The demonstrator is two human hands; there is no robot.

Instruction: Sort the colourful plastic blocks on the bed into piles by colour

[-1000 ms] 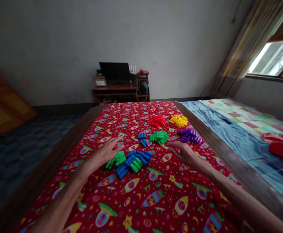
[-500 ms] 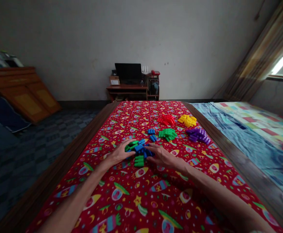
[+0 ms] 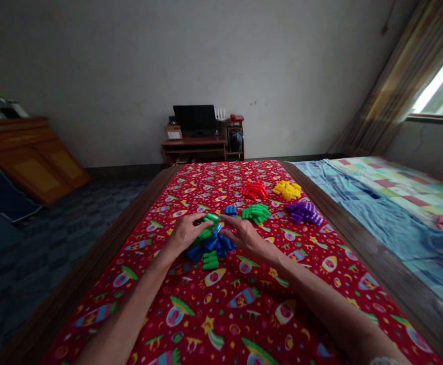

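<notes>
My left hand [image 3: 185, 232] is closed on a green plastic block [image 3: 211, 218], thumb and fingers at its left end, just above a mixed pile. Opposite it, my right hand [image 3: 246, 235] has its thumb and fingers apart, with the fingertips close to the green block and the pile's right side. Blue blocks [image 3: 225, 244] make up most of this pile, and another green block [image 3: 210, 260] lies at its near edge. A ridged blue block [image 3: 230, 210] sits just beyond my right fingers. Parts of the pile are hidden by my hands.
Sorted heaps lie farther right on the red patterned tablecloth [image 3: 221, 314]: green blocks [image 3: 257, 214], red blocks [image 3: 254, 190], yellow blocks [image 3: 287, 190] and purple blocks [image 3: 305, 213]. A bed [image 3: 331, 197] adjoins the right side. Beyond the table stands a desk with a monitor [image 3: 194, 120].
My left hand has taken a green block and raised it from the pile. My right hand has moved off the pile's side, up towards that block. The view has shifted slightly.
</notes>
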